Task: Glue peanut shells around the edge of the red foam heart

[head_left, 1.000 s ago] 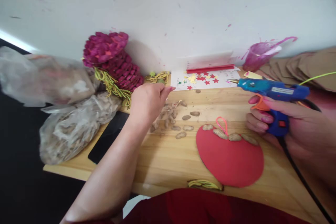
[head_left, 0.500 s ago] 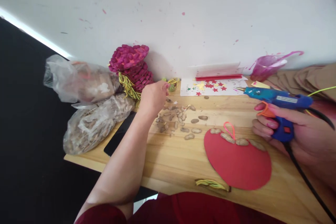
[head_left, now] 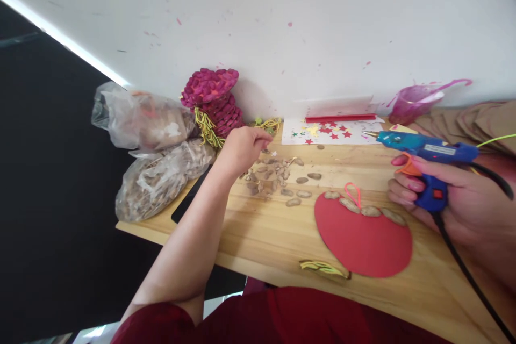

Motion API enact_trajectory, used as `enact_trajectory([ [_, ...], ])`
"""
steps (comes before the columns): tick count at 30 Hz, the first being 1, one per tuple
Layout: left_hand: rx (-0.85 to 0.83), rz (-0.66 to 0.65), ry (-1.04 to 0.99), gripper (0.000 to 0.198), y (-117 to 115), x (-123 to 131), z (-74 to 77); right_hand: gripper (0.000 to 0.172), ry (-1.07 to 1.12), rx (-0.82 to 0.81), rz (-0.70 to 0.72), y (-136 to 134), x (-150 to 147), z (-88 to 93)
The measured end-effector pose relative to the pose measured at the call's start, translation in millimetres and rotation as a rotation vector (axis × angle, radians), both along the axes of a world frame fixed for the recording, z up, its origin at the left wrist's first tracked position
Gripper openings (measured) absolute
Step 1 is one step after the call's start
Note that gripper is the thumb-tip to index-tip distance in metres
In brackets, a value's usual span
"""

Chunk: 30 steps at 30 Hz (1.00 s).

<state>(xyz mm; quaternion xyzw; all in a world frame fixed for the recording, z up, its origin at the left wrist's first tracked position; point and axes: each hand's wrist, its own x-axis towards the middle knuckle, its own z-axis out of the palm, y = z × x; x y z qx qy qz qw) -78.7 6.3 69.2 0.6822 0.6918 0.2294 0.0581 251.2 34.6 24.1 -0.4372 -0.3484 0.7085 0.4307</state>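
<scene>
Fingers drawn close, my left hand point(head_left: 244, 149) hangs over loose peanut shells point(head_left: 278, 172), and I cannot tell whether it pinches anything; my right hand point(head_left: 461, 188) wraps round a blue glue gun point(head_left: 427, 145). At the table's point(head_left: 274, 242) left edge I see a clear bag point(head_left: 157, 188) full of brown bits and, behind it, a cloudy bag point(head_left: 121, 113) with contents I cannot make out. Beside them stands a purple-pink knobbly piece point(head_left: 213, 88). Along the back edge, white paper point(head_left: 290, 134) carries coloured stars point(head_left: 325, 130). Nearer the front edge lies a red disc point(head_left: 366, 242), a row of shells point(head_left: 371, 211) along its far rim. Towards the back right corner, a pink-stained cup point(head_left: 407, 105) holds a pink stick point(head_left: 455, 84) beside brown cardboard point(head_left: 479, 121).
</scene>
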Motion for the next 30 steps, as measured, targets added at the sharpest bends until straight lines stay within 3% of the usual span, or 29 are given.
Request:
enact_trajectory([
  [7, -0.149, -0.046, 0.064, 0.018, 3, -14, -30.1, 0.010, 0.030, -0.033, 0.017, 3, 4, -5.6],
  [15, -0.208, -0.094, 0.097, 0.011, 6, -21, -37.6, 0.007, -0.044, -0.030, -0.039, -1, -5, 6.1],
  [18, -0.137, -0.117, 0.114, 0.007, 5, -20, -36.4, 0.007, -0.038, -0.002, -0.033, -1, -2, 3.8],
  [24, 0.119, -0.320, -0.012, 0.004, -5, 8, -31.3, 0.002, -0.050, 0.006, -0.001, 0, 2, 0.3],
  [30, 0.038, -0.566, -0.038, 0.004, -22, 44, -32.5, 0.004, 0.017, 0.005, -0.009, 0, 0, 0.4],
])
